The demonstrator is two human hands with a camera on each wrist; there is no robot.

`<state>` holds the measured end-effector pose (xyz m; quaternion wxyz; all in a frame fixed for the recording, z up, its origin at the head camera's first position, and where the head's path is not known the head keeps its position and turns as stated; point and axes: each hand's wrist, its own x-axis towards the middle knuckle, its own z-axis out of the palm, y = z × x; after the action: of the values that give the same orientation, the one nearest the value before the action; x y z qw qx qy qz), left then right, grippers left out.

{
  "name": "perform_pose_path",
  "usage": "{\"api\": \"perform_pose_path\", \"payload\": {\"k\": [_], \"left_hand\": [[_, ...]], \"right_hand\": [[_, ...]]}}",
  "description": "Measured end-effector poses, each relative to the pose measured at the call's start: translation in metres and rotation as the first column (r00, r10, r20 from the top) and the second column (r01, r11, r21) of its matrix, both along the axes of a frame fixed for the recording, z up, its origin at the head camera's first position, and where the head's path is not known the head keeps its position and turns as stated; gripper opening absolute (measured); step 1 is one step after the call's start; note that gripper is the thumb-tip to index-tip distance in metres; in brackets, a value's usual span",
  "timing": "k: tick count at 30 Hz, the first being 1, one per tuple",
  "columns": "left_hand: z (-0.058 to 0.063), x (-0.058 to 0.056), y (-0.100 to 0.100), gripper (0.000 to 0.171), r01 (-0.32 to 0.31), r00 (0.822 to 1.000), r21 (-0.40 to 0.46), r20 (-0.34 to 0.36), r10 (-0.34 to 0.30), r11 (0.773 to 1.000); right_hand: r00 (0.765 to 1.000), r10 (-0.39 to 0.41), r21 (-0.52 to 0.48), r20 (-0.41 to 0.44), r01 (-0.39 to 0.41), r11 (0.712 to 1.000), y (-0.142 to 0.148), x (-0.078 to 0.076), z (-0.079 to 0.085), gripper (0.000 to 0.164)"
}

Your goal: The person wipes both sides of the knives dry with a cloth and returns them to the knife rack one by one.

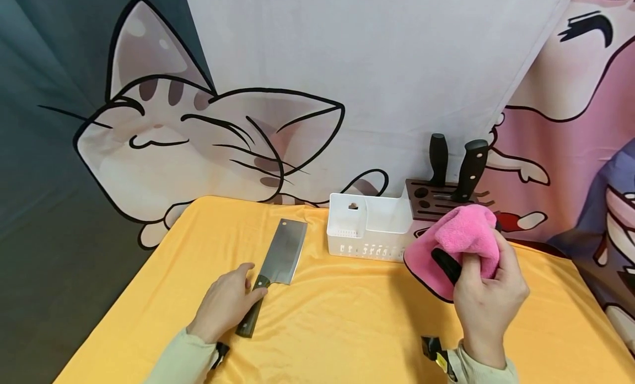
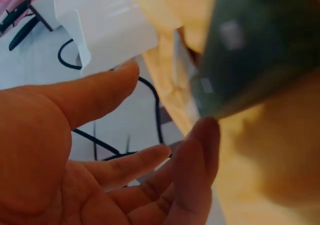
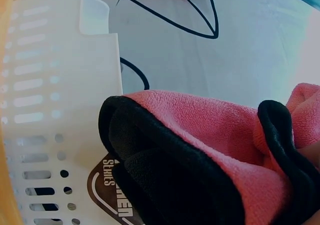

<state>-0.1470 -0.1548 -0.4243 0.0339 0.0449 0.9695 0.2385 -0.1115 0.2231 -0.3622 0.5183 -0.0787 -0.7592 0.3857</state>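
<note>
A cleaver (image 1: 285, 252) with a wide grey blade and a dark green handle lies on the yellow cloth, its blade pointing away. My left hand (image 1: 225, 301) is at its handle (image 2: 265, 40), thumb and fingers spread apart; the left wrist view shows a gap between thumb and fingertips. Raised at the right, my right hand (image 1: 488, 296) pinches a folded pink cloth (image 1: 468, 230) between thumb and fingers. Close up in the right wrist view, the cloth (image 3: 200, 115) shows black edging and a black underside.
At the back stands a white perforated plastic holder (image 1: 367, 247) with compartments. Its brown slotted part (image 1: 430, 207) bears two black-handled knives (image 1: 439, 158), upright or leaning. A yellow cloth (image 1: 337, 318) covers the table. Behind hangs a curtain (image 1: 397, 70) printed with cartoon cats.
</note>
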Motion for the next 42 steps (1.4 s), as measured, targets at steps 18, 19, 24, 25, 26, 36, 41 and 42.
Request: {"api": "perform_pose_path", "payload": {"k": [18, 19, 24, 25, 26, 36, 41, 42], "left_hand": [[-0.025, 0.019, -0.01, 0.052, -0.086, 0.987, 0.076, 0.143, 0.074, 0.993], [-0.026, 0.019, -0.01, 0.051, -0.091, 0.985, 0.08, 0.154, 0.078, 0.993], [-0.025, 0.017, -0.011, 0.044, -0.114, 0.977, 0.107, 0.193, 0.092, 0.988], [-0.025, 0.016, -0.011, 0.043, -0.12, 0.975, 0.117, 0.201, 0.095, 0.986], [-0.025, 0.016, -0.012, 0.043, -0.125, 0.974, 0.126, 0.206, 0.098, 0.984], [-0.025, 0.011, -0.009, 0.029, -0.213, 0.963, 0.279, 0.223, 0.152, 0.936], [-0.027, 0.01, -0.008, 0.031, -0.262, 0.958, 0.312, 0.197, 0.208, 0.913], [-0.026, 0.01, -0.008, 0.032, -0.267, 0.957, 0.315, 0.194, 0.214, 0.911]], "right_hand": [[1.0, 0.003, -0.002, 0.002, -0.003, 1.0, 0.0, 0.0, 0.0, 0.032], [1.0, 0.004, 0.002, 0.006, -0.004, 1.0, 0.0, 0.0, -0.001, 0.032], [1.0, 0.002, -0.001, 0.007, -0.002, 1.0, 0.0, 0.0, -0.001, 0.032], [1.0, 0.001, -0.001, 0.007, -0.001, 1.0, 0.0, 0.0, -0.001, 0.032], [1.0, 0.001, -0.001, 0.007, -0.001, 1.0, 0.0, 0.0, -0.001, 0.032], [1.0, -0.006, -0.005, 0.003, 0.006, 1.0, 0.001, 0.001, 0.0, 0.032], [1.0, -0.003, -0.007, -0.006, 0.003, 1.0, 0.001, 0.001, 0.001, 0.032], [1.0, -0.002, -0.009, -0.007, 0.002, 1.0, 0.001, 0.001, 0.001, 0.032]]}}
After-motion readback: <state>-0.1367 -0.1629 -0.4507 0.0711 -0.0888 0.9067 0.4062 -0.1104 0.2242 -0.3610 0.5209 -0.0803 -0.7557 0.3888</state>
